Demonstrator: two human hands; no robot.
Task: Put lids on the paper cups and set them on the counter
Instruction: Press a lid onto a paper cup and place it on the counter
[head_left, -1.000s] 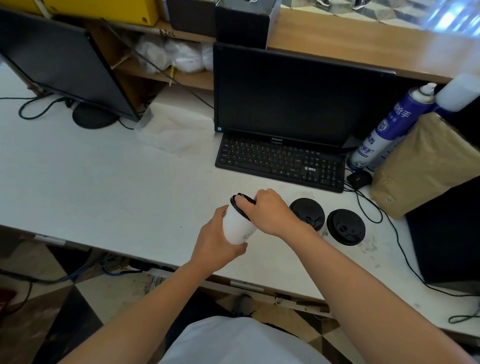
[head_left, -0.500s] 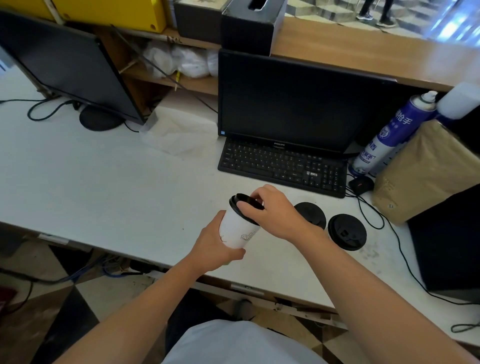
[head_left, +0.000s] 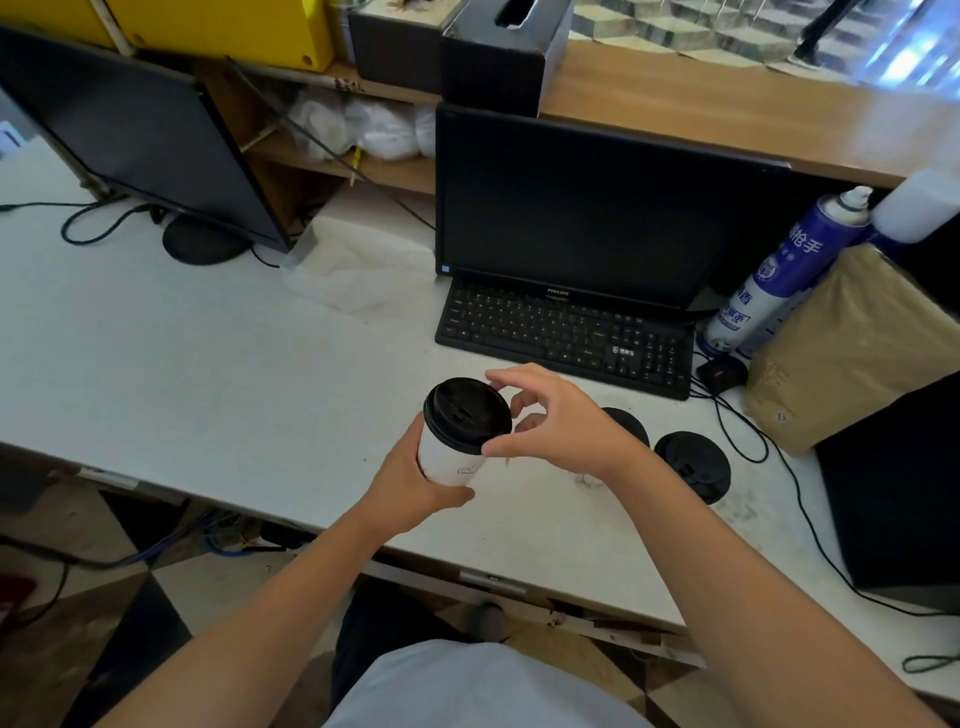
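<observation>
My left hand (head_left: 415, 483) grips a white paper cup (head_left: 447, 462) from the left and holds it tilted above the white desk (head_left: 208, 389). A black lid (head_left: 466, 413) sits on the cup. My right hand (head_left: 561, 421) hovers at the lid's right side with fingers spread and curved; thumb and forefinger tips are at the rim. Right of it, two more black lids (head_left: 693, 465) rest on the desk, apparently on cups. One lid (head_left: 631, 423) is partly hidden behind my right hand.
A black keyboard (head_left: 566, 338) and monitor (head_left: 587, 208) stand just behind the cup. A raised wooden counter (head_left: 727, 104) runs along the back. A blue spray can (head_left: 779, 270), a brown paper bag (head_left: 852, 353) and cables crowd the right. A second monitor (head_left: 130, 140) is at the left.
My right hand has lifted off the top of the lid and drawn back to the right, leaving the lid uncovered. The cup has come a little more upright in my left hand.
</observation>
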